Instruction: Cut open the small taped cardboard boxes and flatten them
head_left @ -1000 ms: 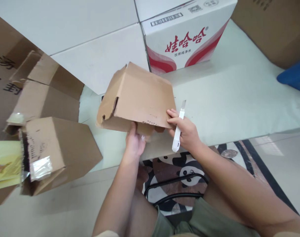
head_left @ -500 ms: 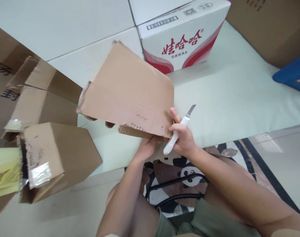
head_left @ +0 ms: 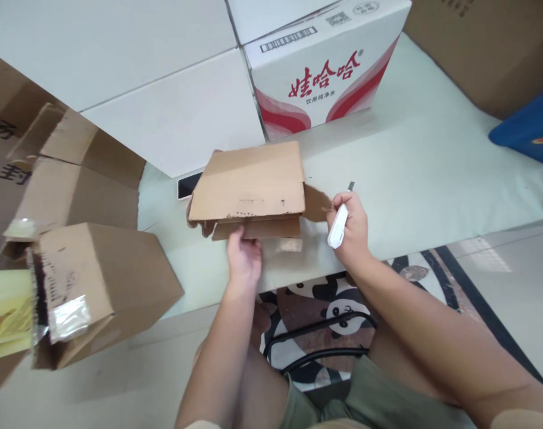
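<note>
A brown cardboard box (head_left: 253,179) is held over the pale green surface, with worn edges and a lower front flap (head_left: 262,229) hanging under its top panel. My left hand (head_left: 245,256) grips this lower flap, its thumb on the outer face and the fingers curled beneath. On the box's right, a side flap (head_left: 316,202) sticks out to my right hand (head_left: 350,223), whose fingertips touch its end. That hand is closed around a white utility knife (head_left: 338,227), whose blade tip points up and away.
A white and red water carton (head_left: 320,89) stands at the back beside white boxes (head_left: 177,113). Opened cardboard boxes (head_left: 133,286) are at the left. A phone (head_left: 187,186) lies behind the held box. A blue object (head_left: 521,134) is at the right.
The box has come down and tilted flatter, showing the phone behind it. My right hand has moved right with the knife, and the side flap now stands out. My left hand has shifted left.
</note>
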A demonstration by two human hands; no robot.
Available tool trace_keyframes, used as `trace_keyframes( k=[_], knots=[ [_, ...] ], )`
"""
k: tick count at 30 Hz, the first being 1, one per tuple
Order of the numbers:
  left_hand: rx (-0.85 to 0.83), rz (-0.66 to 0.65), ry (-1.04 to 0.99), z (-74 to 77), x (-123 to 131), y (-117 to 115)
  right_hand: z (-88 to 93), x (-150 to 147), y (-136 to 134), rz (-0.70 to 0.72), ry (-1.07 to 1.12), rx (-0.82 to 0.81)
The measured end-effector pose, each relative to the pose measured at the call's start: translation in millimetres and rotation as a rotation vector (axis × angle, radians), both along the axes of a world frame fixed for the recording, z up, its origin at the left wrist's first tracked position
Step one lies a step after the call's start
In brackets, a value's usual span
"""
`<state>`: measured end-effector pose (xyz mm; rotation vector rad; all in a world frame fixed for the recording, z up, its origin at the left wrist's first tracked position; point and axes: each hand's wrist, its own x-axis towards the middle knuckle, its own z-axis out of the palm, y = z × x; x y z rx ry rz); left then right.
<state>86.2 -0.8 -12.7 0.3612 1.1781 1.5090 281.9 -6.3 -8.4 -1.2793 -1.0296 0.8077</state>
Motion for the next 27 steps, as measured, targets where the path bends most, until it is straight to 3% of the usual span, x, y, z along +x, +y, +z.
trace_keyframes(
  k=[2,4,9,16,19,22,27],
  knots=[
    [0.067,0.209,0.082,3.4,-14,11,-3.8,1,4,0.033,0.102,-0.007],
    [0.043,0.231,0.069,5.2,-25,20,-8.7,-1,5,0.100,0.127,-0.024],
    [-0.064,0.166,0.143,-2.1,-39,30,-16.1,-8,3,0.251,0.001,-0.014],
    [-0.032,0.064,0.145,1.6,-62,12,-12.4,11,15,0.126,-0.019,0.116],
    [-0.133,-0.071,0.188,7.0,-72,6,-14.2,20,20,0.297,0.012,0.030],
    [-0.172,-0.122,0.238,8.8,-74,4,-15.9,22,21,0.506,0.041,-0.065],
    [-0.178,-0.126,0.241,6.2,-75,8,-14.5,22,21,0.525,0.025,-0.117]
  ],
)
